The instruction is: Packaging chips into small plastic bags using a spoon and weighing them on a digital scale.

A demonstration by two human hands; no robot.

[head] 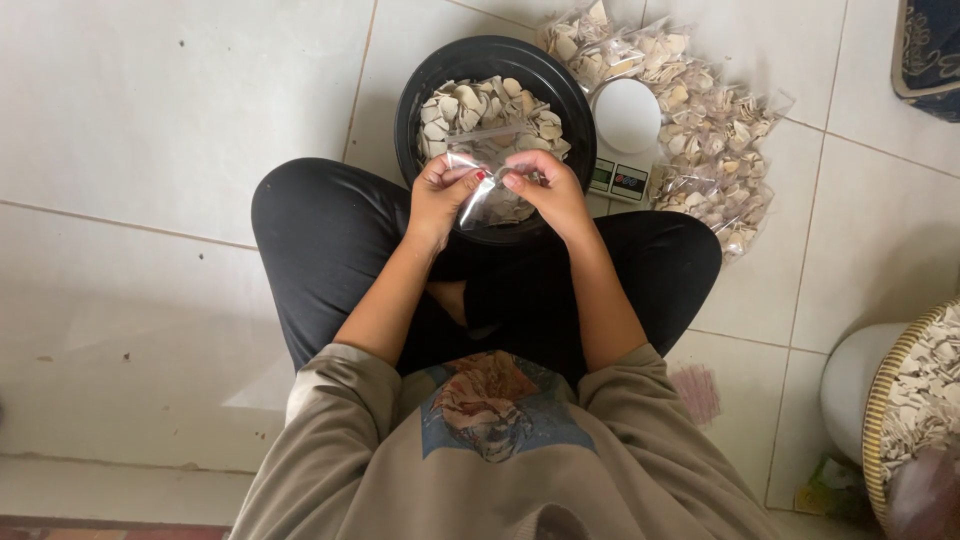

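Sitting cross-legged on the tile floor [150, 150], I've got a small clear plastic bag [478, 196] pinched between both hands, right over the black bowl [420, 95] of pale chips [490, 105]. My left hand [440, 190] is closed on one edge, thumb and fingertips nipped tight; my right hand [550, 190] is closed on the other edge, fingers curled in. Best, I reckon, to rub the two film layers apart at the mouth and keep it above the bowl so anything dropped lands back in. Just past the bowl sits a small white kitchen scale [625, 125] with a round plate and dark display. Beyond it, a heap of filled clear bags [710, 140], all see-through, no coloured labels I can make out. At far right, a woven tray [905, 400] heaped with more chips
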